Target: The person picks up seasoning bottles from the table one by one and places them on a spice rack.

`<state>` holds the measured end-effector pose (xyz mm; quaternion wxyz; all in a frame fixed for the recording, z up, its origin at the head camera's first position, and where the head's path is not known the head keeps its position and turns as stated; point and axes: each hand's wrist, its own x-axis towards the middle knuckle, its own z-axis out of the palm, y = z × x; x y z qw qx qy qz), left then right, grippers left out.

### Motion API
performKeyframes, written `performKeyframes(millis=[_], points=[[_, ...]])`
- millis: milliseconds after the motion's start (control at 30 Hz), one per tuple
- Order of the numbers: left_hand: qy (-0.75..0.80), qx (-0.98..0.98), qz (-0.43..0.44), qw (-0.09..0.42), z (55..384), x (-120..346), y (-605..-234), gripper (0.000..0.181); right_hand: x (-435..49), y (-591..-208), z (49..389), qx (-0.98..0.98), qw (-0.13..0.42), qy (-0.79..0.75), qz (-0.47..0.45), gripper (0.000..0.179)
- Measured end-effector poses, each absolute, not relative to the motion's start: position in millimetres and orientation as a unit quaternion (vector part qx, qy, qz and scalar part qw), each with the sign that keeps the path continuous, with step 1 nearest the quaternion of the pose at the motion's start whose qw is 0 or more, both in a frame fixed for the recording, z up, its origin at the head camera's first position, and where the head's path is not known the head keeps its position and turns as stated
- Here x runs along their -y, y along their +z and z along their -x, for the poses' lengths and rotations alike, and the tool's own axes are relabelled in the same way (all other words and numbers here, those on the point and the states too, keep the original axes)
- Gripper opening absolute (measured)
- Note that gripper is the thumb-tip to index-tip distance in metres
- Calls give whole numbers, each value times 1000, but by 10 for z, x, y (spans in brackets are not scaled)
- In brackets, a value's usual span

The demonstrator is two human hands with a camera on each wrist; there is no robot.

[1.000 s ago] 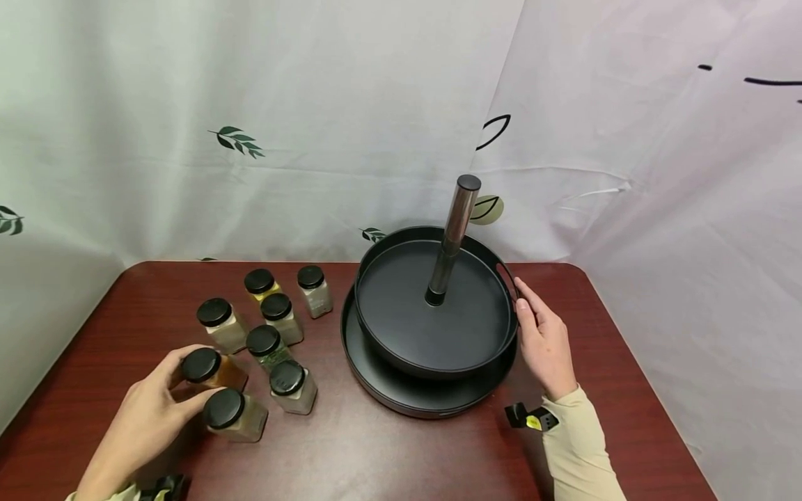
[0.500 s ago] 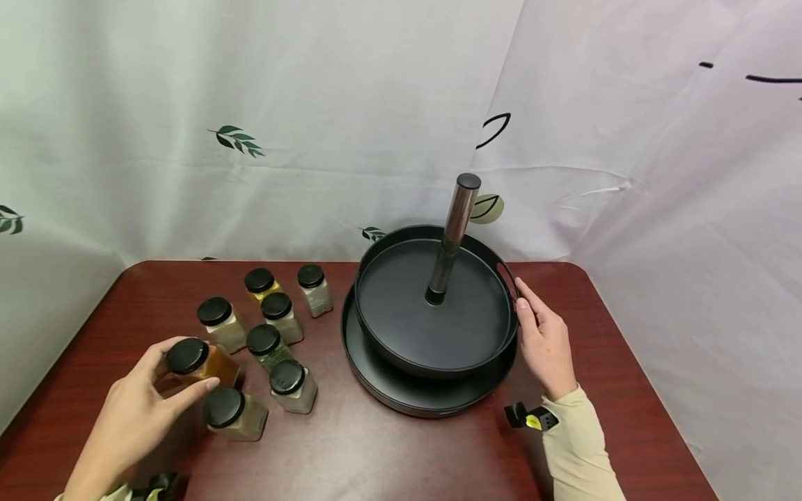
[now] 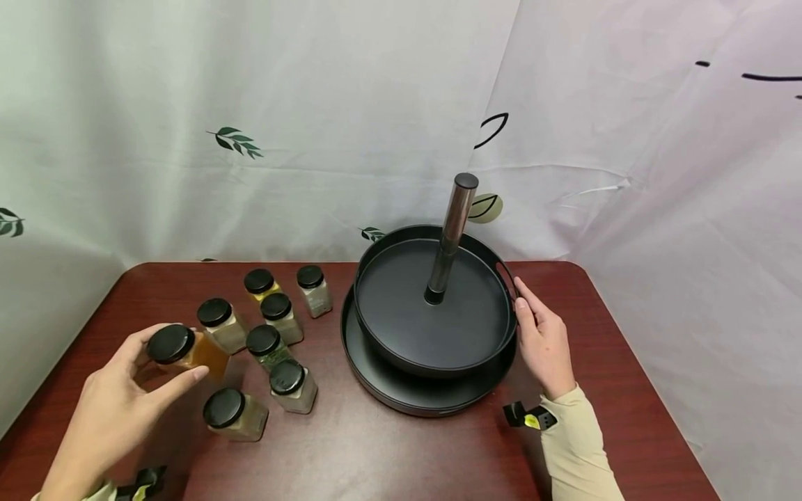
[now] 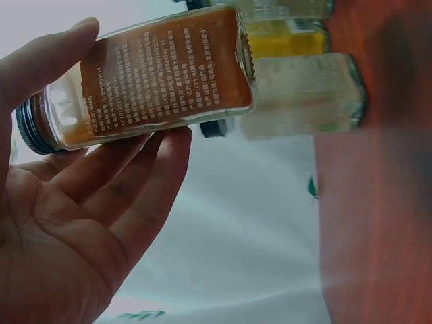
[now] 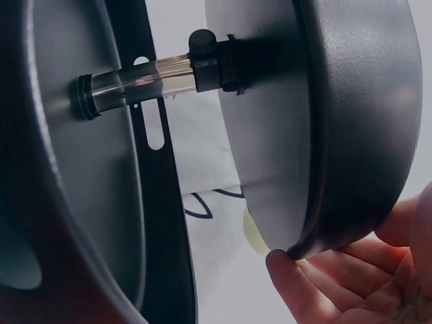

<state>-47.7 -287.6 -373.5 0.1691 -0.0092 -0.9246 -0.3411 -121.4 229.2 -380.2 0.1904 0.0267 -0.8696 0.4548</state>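
Note:
My left hand point(image 3: 103, 407) holds a black-lidded spice jar point(image 3: 209, 353) of orange-brown powder between thumb and fingers. Its printed label faces the camera in the left wrist view, and the jar looks raised off the table. Right of centre stands a black two-tier round rack with a tall metallic post point(image 3: 452, 226). With thumb and fingers my right hand point(image 3: 545, 341) grips the right edge of its upper tray point(image 3: 401, 306). In the right wrist view, fingertips point(image 5: 282, 260) touch that tray's rim; the lower tray point(image 5: 88, 202) sits apart from the hand.
Several other black-lidded spice jars stand on the left of the reddish-brown table point(image 3: 388, 459). Nearest my left hand is a jar of pale powder point(image 3: 247, 421); a jar of green herbs point(image 3: 269, 355) stands farther back. A white curtain point(image 3: 344, 125) hangs behind.
My left hand has moved left and slightly away with the orange-brown spice jar, parting it from the pale jar beside it. My right hand and the rack have stayed put.

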Motion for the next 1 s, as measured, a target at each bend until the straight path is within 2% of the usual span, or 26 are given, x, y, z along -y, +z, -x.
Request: performKeyframes(millis=[467, 1000], points=[[-320, 926, 32, 198, 558, 2732, -3396, 71, -2305, -3841, 1226, 868, 192, 457, -18, 39], [-361, 914, 44, 179, 806, 2510, -3120, 70, -2296, -3837, 1219, 865, 196, 462, -24, 39]])
